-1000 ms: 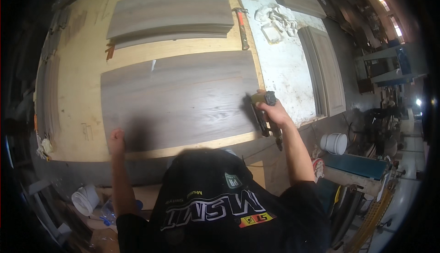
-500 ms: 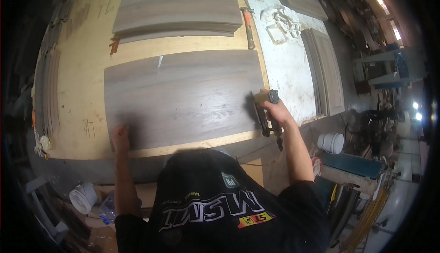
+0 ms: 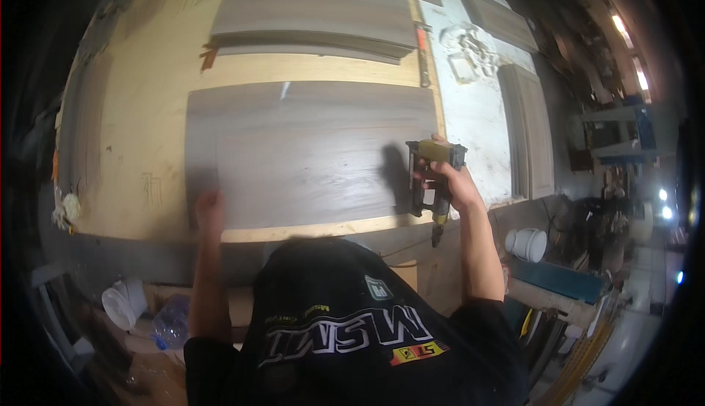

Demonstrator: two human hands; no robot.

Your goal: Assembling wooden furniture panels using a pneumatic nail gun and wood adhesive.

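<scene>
Held a nail gun (image 3: 435, 149), probably heavy and rigid, best taken by its handle, clamped in the right hand (image 3: 459, 182) at the right end of a grey-brown panel (image 3: 312, 152), with the left hand (image 3: 210, 209) near the other, its grip impossible to tell.

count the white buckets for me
2: one white bucket at lower left, outside the left forearm; another white bucket at right, beyond the right hand holding the nail gun. The dark edges may hide more.
</scene>
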